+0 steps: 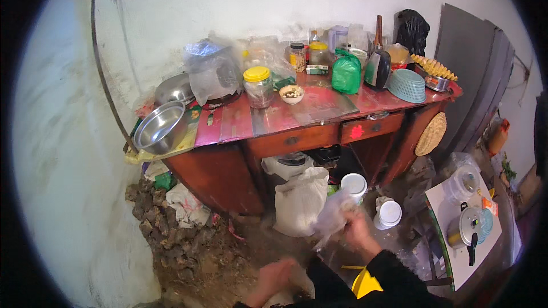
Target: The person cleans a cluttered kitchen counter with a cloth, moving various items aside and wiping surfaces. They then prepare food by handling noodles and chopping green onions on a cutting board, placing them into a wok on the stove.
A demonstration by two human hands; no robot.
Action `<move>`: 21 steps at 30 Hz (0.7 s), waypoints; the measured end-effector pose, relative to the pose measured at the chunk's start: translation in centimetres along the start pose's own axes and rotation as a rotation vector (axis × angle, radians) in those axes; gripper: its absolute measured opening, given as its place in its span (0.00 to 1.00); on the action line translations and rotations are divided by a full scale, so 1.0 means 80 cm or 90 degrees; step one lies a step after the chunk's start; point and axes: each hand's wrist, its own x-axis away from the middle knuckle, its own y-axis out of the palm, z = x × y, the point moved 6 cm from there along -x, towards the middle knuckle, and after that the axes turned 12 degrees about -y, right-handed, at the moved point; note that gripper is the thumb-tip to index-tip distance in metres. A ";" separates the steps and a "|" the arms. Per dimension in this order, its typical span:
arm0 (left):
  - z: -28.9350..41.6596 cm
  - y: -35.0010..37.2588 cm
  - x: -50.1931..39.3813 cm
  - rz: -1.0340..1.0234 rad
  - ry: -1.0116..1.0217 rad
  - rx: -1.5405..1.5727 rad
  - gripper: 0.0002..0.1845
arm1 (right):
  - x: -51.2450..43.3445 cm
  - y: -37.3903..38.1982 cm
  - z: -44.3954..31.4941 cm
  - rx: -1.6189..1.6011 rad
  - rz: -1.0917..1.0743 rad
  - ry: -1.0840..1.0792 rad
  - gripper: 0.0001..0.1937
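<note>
My right hand [358,230] is closed on a thin clear plastic bag [332,218], in front of a white woven sack [299,203] and a white lidded bucket [353,185]. Lower in the view and further left, my left hand [276,280] is blurred above the dirt floor; its fingers and anything in them cannot be made out. A yellow plastic dustpan-like object [366,283] lies beside my right sleeve. Another white lidded bucket [388,214] stands to the right of my right hand.
Ahead stands a red wooden desk [295,137] crowded with jars, bags and bowls. A low table [464,261] at right bears a pressure cooker [464,226]. Dark lumps [171,231] are piled by the left wall.
</note>
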 end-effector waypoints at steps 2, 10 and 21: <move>-0.022 -0.032 -0.034 -0.011 -0.132 0.058 0.12 | -0.070 0.013 -0.072 0.157 0.039 -0.217 0.23; 0.019 -0.102 -0.250 0.008 -0.163 0.309 0.20 | -0.318 0.100 -0.200 0.825 -0.098 -0.562 0.23; 0.034 -0.101 -0.648 -0.018 -0.217 0.616 0.26 | -0.491 0.112 -0.092 1.246 -0.274 -0.599 0.25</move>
